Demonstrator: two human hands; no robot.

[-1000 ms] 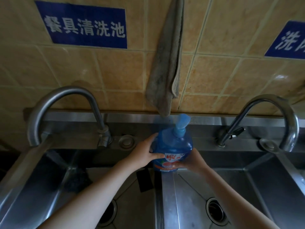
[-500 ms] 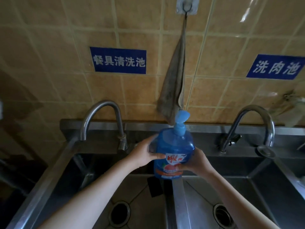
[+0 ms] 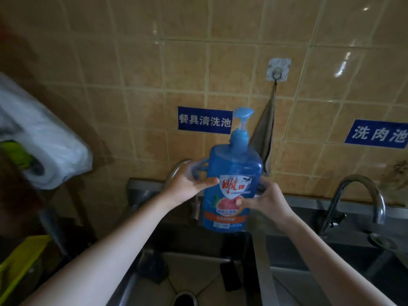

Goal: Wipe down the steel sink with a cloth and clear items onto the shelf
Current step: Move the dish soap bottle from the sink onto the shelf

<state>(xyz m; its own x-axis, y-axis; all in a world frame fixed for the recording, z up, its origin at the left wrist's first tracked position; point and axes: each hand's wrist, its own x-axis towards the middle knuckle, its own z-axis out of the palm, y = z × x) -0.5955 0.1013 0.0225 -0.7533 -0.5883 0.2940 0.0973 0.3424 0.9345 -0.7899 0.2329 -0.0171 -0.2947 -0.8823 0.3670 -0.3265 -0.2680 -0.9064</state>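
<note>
A big blue pump bottle of dish soap [image 3: 231, 173] with a red and white label hangs in the air above the steel double sink [image 3: 258, 250]. My left hand [image 3: 187, 184] grips its left side at the handle. My right hand [image 3: 262, 199] holds its lower right side. A grey-brown cloth [image 3: 265, 138] hangs from a wall hook [image 3: 278, 70] behind the bottle. A dark scrubber [image 3: 152, 269] and a flat black object [image 3: 230, 276] lie in the left basin.
A curved tap [image 3: 359, 202] stands over the right basin; another tap [image 3: 178, 166] shows behind my left hand. At the left stands a shelf rack with a white plastic bag [image 3: 44, 140] and a yellow item [image 3: 19, 268]. Blue signs [image 3: 204, 123] hang on the tiled wall.
Both hands have lifted the soap bottle up off the sink ledge. The view has tilted up and swung left, bringing the shelf rack and bag into sight.
</note>
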